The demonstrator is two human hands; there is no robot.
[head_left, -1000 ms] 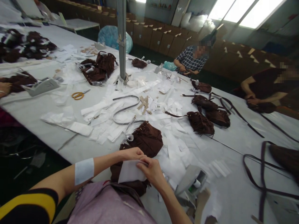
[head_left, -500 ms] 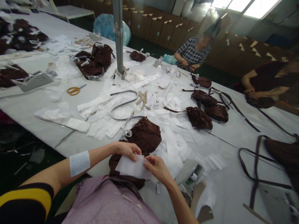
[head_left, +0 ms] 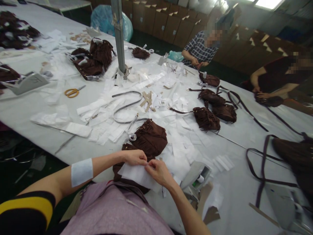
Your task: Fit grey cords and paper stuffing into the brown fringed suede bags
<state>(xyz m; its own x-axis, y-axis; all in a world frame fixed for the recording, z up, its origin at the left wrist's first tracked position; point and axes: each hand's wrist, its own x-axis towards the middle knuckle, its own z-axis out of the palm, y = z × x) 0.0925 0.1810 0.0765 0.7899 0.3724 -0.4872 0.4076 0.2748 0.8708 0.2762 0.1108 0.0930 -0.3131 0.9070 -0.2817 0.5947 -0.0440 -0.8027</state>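
Note:
My left hand [head_left: 136, 157] and my right hand [head_left: 157, 171] meet fingertip to fingertip just above the table's near edge. Both pinch the upper edge of a thin white sheet [head_left: 134, 174], which hangs over a dark brown bag [head_left: 117, 176] close to my body. Whether the sheet is paper or soft wrapping I cannot tell. Right beyond my hands lies a brown fringed bag [head_left: 153, 137], with a grey strap [head_left: 114, 114] curving away from it. The lower bag is partly hidden by the sheet and my left hand.
White scraps [head_left: 107, 130] cover much of the table. Yellow-handled scissors [head_left: 71, 93] lie left, and a metal post [head_left: 118, 36] rises behind. A tape dispenser [head_left: 195, 179] stands by my right forearm. More fringed bags [head_left: 206, 118] lie right. Two people work across the table.
My hands have come together along the white sheet's top edge, fingertips now touching. The whole view has shifted slightly, so the table's things appear higher and further left.

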